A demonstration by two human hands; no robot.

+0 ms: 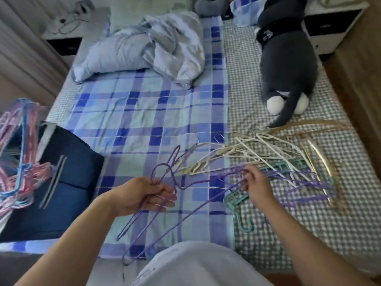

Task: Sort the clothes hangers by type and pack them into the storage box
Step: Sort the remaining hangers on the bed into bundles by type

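At far left I see a clear storage box crammed with thin pink and blue wire hangers. My left hand is closed around the necks of several slim purple hangers above the checked bed. My right hand pinches another purple hanger in the tangled pile of cream, green and gold hangers to the right.
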